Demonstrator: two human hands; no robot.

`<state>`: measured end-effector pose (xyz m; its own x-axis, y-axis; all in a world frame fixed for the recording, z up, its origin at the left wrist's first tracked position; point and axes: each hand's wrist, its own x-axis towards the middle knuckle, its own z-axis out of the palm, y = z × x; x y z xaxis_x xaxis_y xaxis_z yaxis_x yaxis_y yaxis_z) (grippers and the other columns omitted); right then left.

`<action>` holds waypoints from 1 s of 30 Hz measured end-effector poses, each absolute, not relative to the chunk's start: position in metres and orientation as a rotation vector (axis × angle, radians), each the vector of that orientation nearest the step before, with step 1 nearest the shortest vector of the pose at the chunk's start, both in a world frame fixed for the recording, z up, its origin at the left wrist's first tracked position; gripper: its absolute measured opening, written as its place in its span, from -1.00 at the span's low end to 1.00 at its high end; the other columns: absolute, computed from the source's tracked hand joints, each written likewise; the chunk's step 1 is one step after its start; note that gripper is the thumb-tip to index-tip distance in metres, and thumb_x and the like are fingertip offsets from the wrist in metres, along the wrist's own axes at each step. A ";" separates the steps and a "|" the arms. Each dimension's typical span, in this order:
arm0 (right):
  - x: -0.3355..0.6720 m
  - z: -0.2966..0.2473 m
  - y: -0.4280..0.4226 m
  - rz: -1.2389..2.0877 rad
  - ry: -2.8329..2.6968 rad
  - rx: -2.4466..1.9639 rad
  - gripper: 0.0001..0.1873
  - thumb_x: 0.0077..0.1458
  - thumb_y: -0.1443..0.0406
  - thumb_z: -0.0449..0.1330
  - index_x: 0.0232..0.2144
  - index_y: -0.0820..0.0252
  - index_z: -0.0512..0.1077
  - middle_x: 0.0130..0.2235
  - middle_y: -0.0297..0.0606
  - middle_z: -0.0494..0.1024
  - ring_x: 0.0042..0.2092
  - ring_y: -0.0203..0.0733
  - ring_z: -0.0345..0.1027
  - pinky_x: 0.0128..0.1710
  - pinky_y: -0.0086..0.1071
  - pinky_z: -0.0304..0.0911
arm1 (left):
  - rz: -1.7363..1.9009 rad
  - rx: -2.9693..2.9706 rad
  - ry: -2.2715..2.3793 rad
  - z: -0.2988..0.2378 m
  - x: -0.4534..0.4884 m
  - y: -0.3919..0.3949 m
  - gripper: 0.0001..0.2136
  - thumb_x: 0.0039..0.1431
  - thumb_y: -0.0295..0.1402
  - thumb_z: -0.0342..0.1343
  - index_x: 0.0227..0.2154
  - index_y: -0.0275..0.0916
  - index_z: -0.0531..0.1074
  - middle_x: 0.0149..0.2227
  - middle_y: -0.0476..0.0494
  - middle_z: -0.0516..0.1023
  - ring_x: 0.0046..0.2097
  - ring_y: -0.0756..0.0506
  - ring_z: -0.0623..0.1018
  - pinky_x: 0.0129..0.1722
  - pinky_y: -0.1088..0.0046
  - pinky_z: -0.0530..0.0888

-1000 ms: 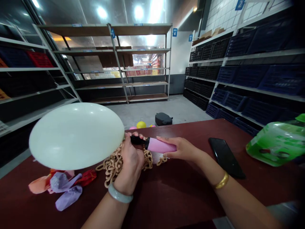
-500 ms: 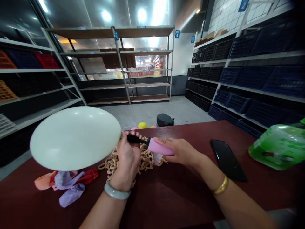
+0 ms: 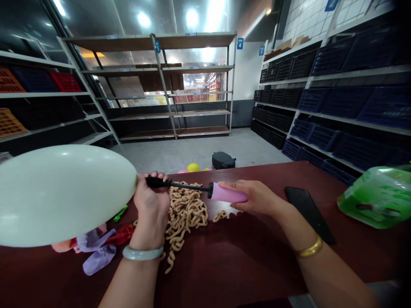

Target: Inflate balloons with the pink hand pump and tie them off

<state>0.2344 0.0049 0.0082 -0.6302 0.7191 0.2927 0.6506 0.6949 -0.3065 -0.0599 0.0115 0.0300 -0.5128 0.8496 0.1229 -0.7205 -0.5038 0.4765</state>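
Note:
My left hand (image 3: 150, 199) is closed around the black nozzle end of a balloon pump, with the neck of a large pale green balloon (image 3: 67, 192) at its fingers. The pink barrel of the balloon pump (image 3: 226, 193) is gripped in my right hand (image 3: 257, 197). Between the hands a long stretch of the black pump rod shows. Beneath it lies a heap of tan, twisted rope-like pieces (image 3: 189, 209) on the dark red table (image 3: 224, 265). Limp balloons (image 3: 99, 256) in purple, red and orange lie below the inflated one.
A black phone (image 3: 308, 214) and a green liquid bottle (image 3: 374, 196) stand to the right on the table. Beyond the far edge are a yellow balloon (image 3: 193, 167) and a dark grey case (image 3: 223, 160) on the floor. Shelves with crates line the sides.
My left hand has moved left with the balloon, and my right hand slightly right. The pump has been drawn out, exposing more rod. The balloon looks larger and now runs past the left edge.

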 end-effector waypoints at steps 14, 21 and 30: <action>0.214 0.006 -0.003 0.162 -2.611 -1.064 -0.07 0.01 0.12 0.24 0.33 -0.18 -0.15 0.04 -0.25 0.46 -0.08 -0.03 0.42 -0.13 -0.27 0.25 | 1.856 0.495 0.477 -0.005 0.023 -0.003 -0.85 0.15 -0.30 0.15 -0.43 -0.23 0.32 -0.46 -0.01 0.38 -0.40 -0.01 0.43 -0.27 0.42 0.42; 0.196 0.002 -0.010 0.087 -2.578 -1.102 -0.13 -0.01 0.11 0.24 0.29 -0.17 -0.05 0.03 -0.23 0.40 -0.16 -0.06 0.41 -0.21 -0.27 0.27 | 1.822 0.487 0.504 -0.008 0.031 -0.006 -0.84 0.10 -0.30 0.19 -0.44 -0.24 0.34 -0.47 -0.02 0.41 -0.38 -0.01 0.46 -0.23 0.43 0.43; 0.203 0.001 -0.005 0.011 -2.596 -1.161 -0.32 -0.03 0.17 0.22 0.16 -0.05 0.16 0.02 -0.19 0.40 -0.15 -0.03 0.41 -0.24 -0.26 0.25 | 1.960 0.463 0.602 -0.002 0.001 0.008 -0.81 0.21 -0.33 0.08 -0.49 -0.28 0.34 -0.46 -0.07 0.49 -0.37 0.00 0.52 -0.22 0.42 0.45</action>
<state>0.2030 -0.0050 0.0005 -0.6298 0.7302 0.2650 0.7278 0.6739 -0.1271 0.0005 0.0076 -0.0016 -0.4332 0.8992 0.0623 -0.7091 -0.3827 0.5922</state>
